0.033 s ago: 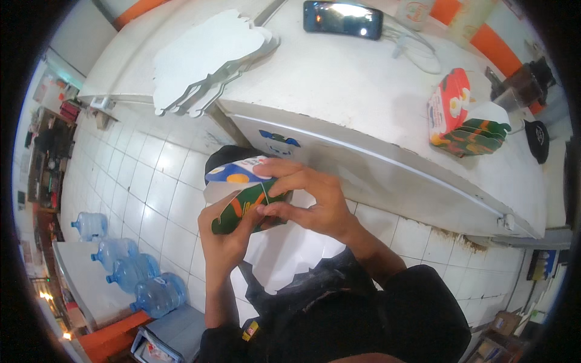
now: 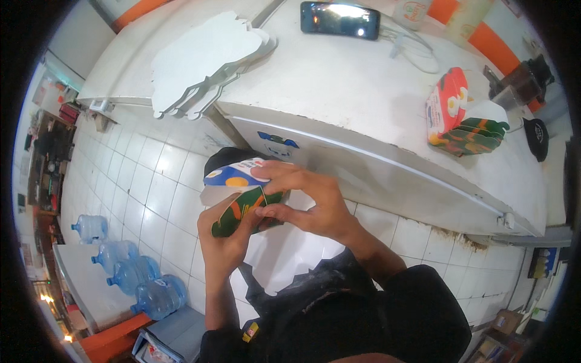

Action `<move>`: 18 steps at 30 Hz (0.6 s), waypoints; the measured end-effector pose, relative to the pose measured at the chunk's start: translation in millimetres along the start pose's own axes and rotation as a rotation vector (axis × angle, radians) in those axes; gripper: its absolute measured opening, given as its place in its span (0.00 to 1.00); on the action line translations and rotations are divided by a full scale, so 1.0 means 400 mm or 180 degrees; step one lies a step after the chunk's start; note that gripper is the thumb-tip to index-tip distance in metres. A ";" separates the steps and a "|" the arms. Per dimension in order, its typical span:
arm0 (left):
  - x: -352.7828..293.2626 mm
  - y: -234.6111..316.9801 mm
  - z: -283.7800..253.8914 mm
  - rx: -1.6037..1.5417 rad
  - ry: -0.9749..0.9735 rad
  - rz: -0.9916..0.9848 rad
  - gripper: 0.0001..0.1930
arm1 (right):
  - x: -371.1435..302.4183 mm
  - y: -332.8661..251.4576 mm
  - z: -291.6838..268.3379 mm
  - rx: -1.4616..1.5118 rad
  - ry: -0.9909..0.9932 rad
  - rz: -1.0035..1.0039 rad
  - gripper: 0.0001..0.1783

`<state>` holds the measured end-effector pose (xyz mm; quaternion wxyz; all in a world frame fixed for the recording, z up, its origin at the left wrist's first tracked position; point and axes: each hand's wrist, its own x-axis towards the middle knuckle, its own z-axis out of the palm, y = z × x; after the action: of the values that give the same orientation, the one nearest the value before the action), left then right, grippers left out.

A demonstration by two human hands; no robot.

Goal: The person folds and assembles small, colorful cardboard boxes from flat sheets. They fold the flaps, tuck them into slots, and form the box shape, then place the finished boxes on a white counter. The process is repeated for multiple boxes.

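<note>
Both my hands hold a printed cardboard food box in front of me, its panels partly folded up. One panel is blue and white with a yellow spot; the near one is dark green with orange stripes. My left hand grips the lower left side, its thumb on the green panel. From the right, my right hand pinches the box, fingers over the top and thumb against the green panel. On the white counter lies a stack of flat white card blanks. Nested red and green folded boxes stand at the right.
A phone and a coiled cable lie at the counter's back. Dark containers stand at the far right, near a black cap-like item. Several large blue water bottles stand at the lower left, beside a grey-blue bin.
Hardly anything differs. The view has shifted very slightly, and both hands keep the same hold on the box.
</note>
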<state>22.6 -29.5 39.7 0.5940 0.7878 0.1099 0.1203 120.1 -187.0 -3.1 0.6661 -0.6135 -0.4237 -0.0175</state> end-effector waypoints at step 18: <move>-0.008 -0.004 -0.048 0.0047 -0.0595 -0.0634 0.17 | -0.023 0.004 -0.013 -0.0824 -0.0318 -0.0808 0.23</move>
<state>13.6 -12.5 43.3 0.6048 0.7851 0.1326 -0.0141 118.0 -195.5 -9.4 0.5522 -0.6358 -0.5246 -0.1253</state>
